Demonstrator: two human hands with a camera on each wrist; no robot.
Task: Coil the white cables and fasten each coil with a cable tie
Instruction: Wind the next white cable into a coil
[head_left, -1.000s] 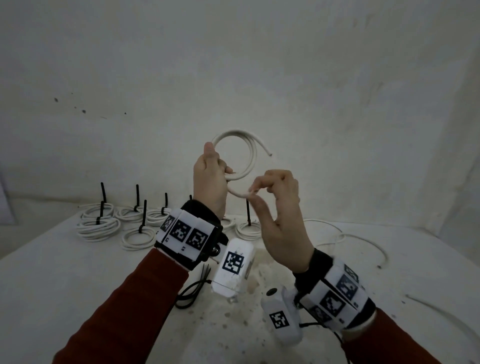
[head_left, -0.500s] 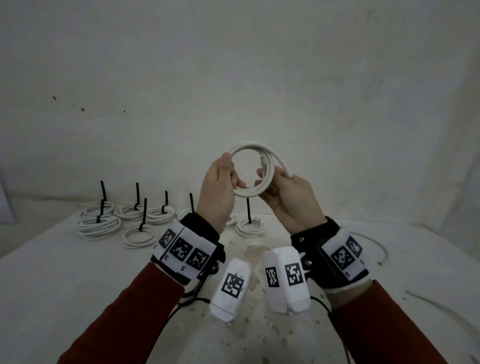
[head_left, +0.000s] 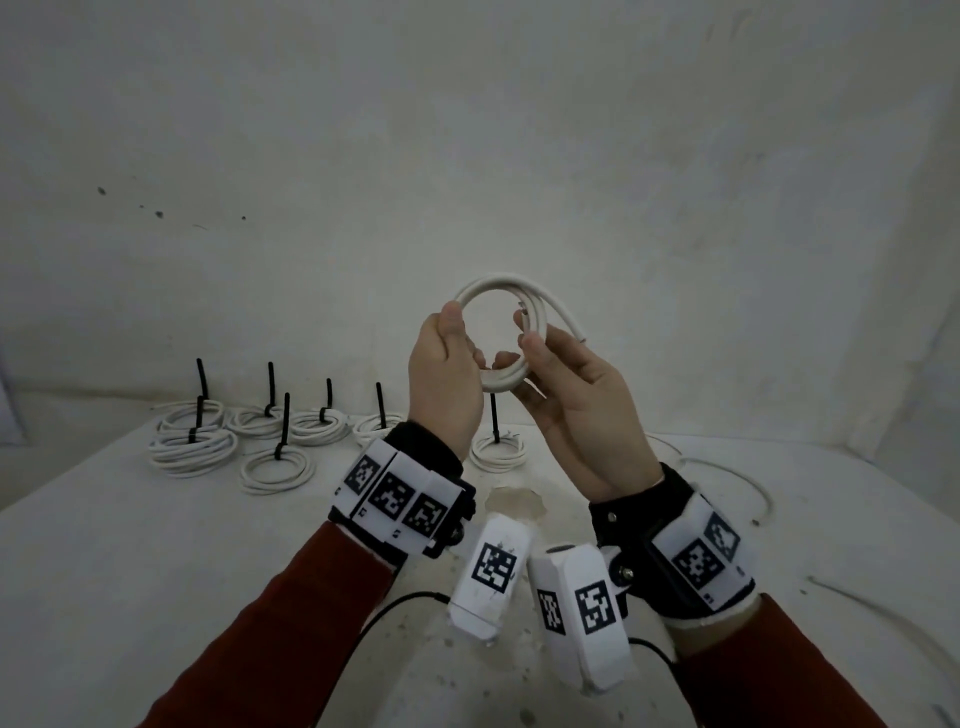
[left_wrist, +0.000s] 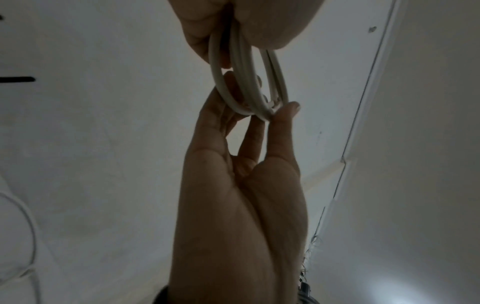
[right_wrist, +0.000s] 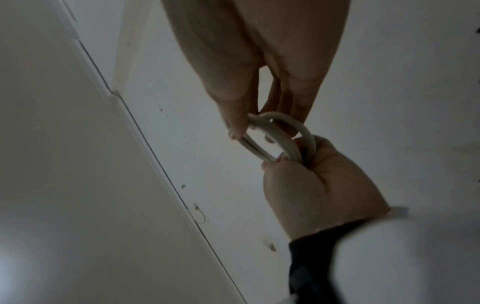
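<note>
A white cable coil (head_left: 501, 383) of a few loops is held upright in the air over the table, with no tie on it. My left hand (head_left: 467, 353) grips its left side, thumb on top; the left hand (right_wrist: 311, 181) looks like a closed fist round the loops. My right hand (head_left: 522, 338), palm up, pinches the right side between thumb and fingertips (left_wrist: 285, 109). One cable end (head_left: 579, 338) sticks out to the right past my right thumb. The coil (left_wrist: 246, 82) is seen edge-on between both hands.
Several tied coils (head_left: 192, 447) with upright black cable ties (head_left: 270, 384) lie at the table's back left, one more coil (head_left: 498, 452) behind my hands. Loose white cables (head_left: 737, 473) trail on the white table (head_left: 130, 571) to the right. A wall stands close behind.
My right hand left the loose cable end under the coil, turned palm up and took hold of the coil's right side. The coil has sunk slightly and closed into a rounder ring.
</note>
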